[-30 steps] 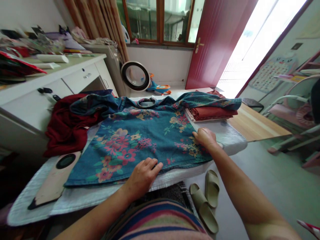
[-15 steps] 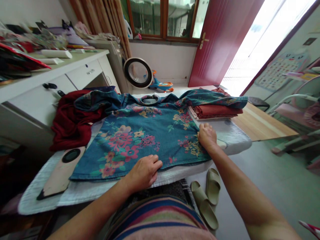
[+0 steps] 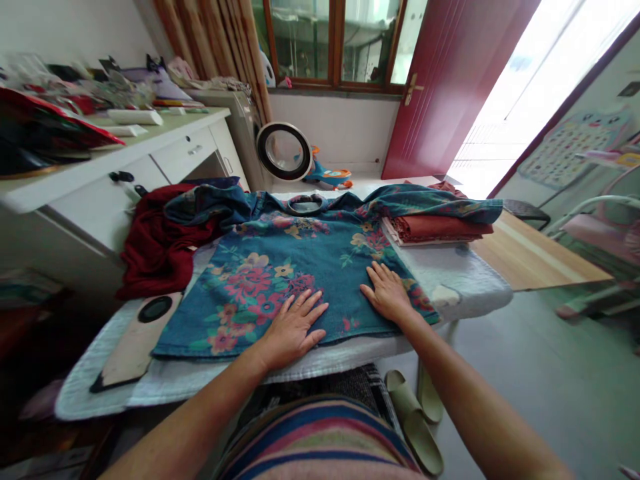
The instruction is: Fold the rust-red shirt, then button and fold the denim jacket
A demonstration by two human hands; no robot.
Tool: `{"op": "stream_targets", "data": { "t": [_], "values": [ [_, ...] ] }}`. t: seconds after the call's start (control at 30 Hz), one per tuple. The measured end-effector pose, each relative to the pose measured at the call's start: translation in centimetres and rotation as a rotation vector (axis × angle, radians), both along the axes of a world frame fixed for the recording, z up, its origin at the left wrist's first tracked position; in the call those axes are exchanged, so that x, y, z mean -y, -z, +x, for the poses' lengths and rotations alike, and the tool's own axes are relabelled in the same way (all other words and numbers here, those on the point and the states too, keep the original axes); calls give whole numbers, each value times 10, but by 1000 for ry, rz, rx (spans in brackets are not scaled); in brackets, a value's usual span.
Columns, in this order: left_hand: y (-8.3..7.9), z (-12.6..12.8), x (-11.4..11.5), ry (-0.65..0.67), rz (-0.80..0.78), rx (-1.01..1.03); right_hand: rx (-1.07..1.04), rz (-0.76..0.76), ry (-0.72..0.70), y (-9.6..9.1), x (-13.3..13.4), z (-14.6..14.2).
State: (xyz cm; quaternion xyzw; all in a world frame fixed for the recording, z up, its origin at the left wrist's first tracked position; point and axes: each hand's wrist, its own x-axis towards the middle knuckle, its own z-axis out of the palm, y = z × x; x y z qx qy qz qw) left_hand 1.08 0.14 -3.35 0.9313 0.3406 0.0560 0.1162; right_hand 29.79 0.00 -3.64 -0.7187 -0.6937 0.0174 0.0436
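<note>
Your shirt (image 3: 335, 243) is spread on the ironing board (image 3: 467, 283) at 12 o'clock, left hand (image 3: 293, 328) and right hand (image 3: 389, 293) palm-down on it, each grip loose, fingers apart. Folded red cloth (image 3: 435, 230) sits at 1 o'clock.

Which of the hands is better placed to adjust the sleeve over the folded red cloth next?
Probably the right hand: it lies flat on the floral garment, nearer that sleeve and the folded red cloth. The left hand also touches the garment, but farther from both.
</note>
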Motion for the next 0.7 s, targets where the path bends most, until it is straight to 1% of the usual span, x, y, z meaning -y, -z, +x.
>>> {"op": "stream_targets", "data": {
  "t": [0.1,0.13,0.17,0.2,0.23,0.3,0.37,0.4,0.43,0.5,0.6,0.67,0.7],
  "values": [
    [-11,-11,0,38,-84,22,61,8,54,1,-1,7],
    [-15,-17,-3,36,-104,47,76,7,67,1,-2,7],
    [-18,-24,-9,5,-105,74,88,5,78,2,-3,7],
    [-21,-32,-17,-63,-82,93,97,6,88,3,-3,5],
    [-25,-42,-27,-163,-37,103,103,9,98,4,-4,3],
    [-30,-66,-48,-446,110,49,112,27,110,6,-6,0],
    [-36,-92,-69,-670,209,-55,120,57,113,9,-6,-2],
    [-38,-104,-77,-758,212,-112,124,71,112,10,-6,-2],
    [-39,-116,-85,-828,178,-159,129,83,110,12,-6,-2],
    [-41,-138,-97,-928,87,-225,139,97,104,15,-6,-1],
    [-40,-164,-110,-1049,1,-276,148,114,101,18,-5,1],
    [-38,-175,-117,-1076,-99,-259,149,126,101,19,-6,2],
    [-37,-177,-119,-1063,-167,-232,149,132,103,19,-6,2]
  ]
}}
